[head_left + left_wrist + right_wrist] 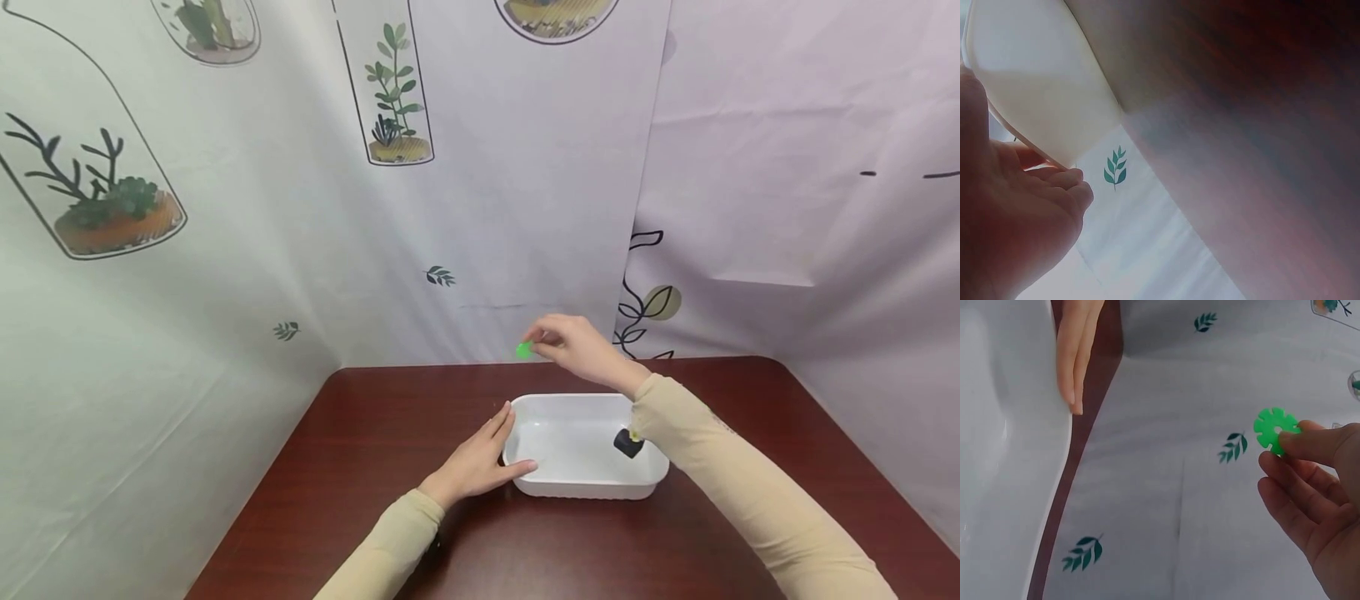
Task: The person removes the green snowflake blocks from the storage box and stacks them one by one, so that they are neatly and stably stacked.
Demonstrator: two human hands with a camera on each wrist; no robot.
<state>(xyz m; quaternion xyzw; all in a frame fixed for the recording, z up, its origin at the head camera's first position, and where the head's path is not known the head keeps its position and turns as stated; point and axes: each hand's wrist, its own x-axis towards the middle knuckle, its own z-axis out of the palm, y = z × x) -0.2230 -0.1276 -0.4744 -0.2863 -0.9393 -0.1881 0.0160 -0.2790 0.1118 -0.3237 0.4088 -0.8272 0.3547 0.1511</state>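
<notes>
A white rectangular dish (573, 490) with rounded corners stands on the table. My left hand (480, 462) rests on its left end, fingers stretched along the outside of the rim and thumb reaching over the edge. In the right wrist view those straight fingers of the left hand (1079, 356) lie against the dish wall (1016, 450). Above the back of the dish, my right hand (577, 346) pinches a flat green notched disc (1272, 429) with a small hole in its middle, between thumb and forefinger. The disc is held in the air, apart from the dish.
The dark red wooden table (360, 467) ends at a pale cloth backdrop (525, 208) printed with plants. A small black object (627, 443) shows beside the right sleeve; I cannot tell whether it lies in the dish or hangs from the wrist.
</notes>
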